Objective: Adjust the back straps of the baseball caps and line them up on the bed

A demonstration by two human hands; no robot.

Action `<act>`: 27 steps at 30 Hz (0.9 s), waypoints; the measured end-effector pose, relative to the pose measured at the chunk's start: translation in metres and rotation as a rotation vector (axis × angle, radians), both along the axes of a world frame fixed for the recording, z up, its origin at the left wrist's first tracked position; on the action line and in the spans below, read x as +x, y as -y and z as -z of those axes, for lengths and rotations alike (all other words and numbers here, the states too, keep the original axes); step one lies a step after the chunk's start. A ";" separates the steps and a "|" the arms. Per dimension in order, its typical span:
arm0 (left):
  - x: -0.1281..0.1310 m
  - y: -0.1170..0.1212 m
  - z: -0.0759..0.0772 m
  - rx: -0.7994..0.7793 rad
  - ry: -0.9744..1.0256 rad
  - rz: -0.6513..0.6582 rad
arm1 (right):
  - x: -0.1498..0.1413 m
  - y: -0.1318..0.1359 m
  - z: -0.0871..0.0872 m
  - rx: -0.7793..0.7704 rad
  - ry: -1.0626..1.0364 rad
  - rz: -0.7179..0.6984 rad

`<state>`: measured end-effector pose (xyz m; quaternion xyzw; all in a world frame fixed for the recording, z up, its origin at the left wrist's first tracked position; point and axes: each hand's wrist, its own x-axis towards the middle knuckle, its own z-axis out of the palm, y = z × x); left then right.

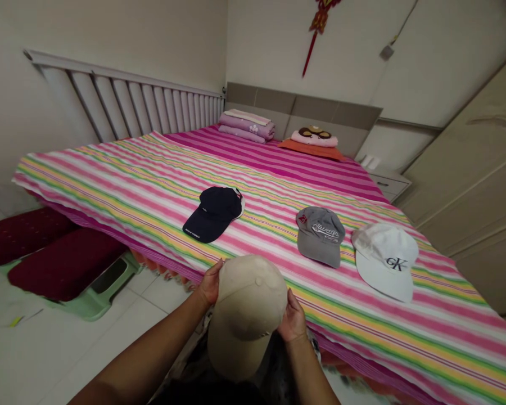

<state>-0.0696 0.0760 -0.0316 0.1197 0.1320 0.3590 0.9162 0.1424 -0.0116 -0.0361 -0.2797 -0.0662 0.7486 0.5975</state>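
The gray cap [320, 235] lies on the striped cover [130, 185] of the bed, and from this cap the other places are told. The beige cap [248, 304] is to the left of the gray cap and closer to the person, held in the air in front of the body, at the near edge of the bed. Its crown is up and its brim points toward the person.

The left hand [211, 284] pinches the left side of the beige cap at the lower part of the crown. The right hand [293, 319] pinches the opposite side, with its fingers along the edge. How the fingertips under the cap are placed, I cannot tell.

The navy cap [216, 211] rests to the left of the gray cap, well apart from it, with small white letters on its brim. The white cap [385, 259] rests just beside the gray cap, on its right, and carries dark letters. Farther behind the gray cap, near the headboard [333, 115], are the folded purple bedding [247, 126] and a pink folded item [310, 138] on an orange cloth [312, 151]. Far to the left of the gray cap, on the floor [96, 343], stands a green stool [93, 298] with a dark red top.
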 end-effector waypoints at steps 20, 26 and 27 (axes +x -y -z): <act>-0.026 0.038 0.014 0.087 -0.007 0.139 | -0.001 0.002 -0.001 -0.010 -0.003 0.024; -0.041 0.066 0.015 0.113 -0.170 0.139 | -0.003 0.008 0.001 0.002 -0.011 0.019; -0.043 0.069 0.016 0.125 -0.197 0.139 | -0.003 0.010 0.001 0.005 -0.012 0.016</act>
